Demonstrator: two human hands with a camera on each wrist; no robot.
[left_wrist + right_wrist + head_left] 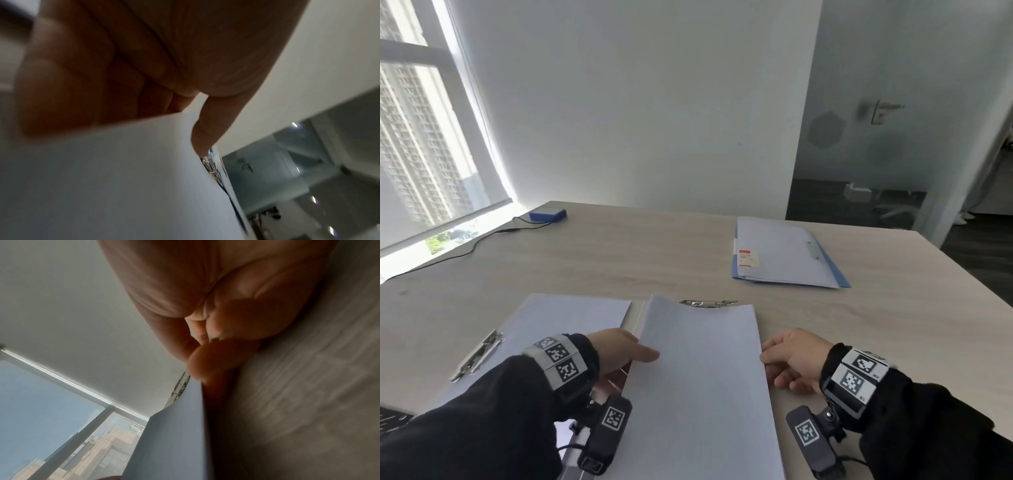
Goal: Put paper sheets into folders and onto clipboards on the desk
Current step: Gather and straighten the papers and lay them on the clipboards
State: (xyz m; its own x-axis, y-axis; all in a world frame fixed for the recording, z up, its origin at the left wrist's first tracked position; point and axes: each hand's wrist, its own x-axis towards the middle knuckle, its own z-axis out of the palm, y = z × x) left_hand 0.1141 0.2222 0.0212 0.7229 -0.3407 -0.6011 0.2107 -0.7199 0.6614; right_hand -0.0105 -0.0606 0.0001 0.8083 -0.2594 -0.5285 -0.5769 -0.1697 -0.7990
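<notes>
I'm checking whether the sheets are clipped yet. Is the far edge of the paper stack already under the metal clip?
No: in the head view the paper stack stops just short of the metal clip, which shows fully beyond it.

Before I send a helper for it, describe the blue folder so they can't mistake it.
On the wooden desk, look to the far right. The blue folder lies alone there, paper on top; unlike the nearer clipboards, it has a red-and-white label at its left edge.
</notes>
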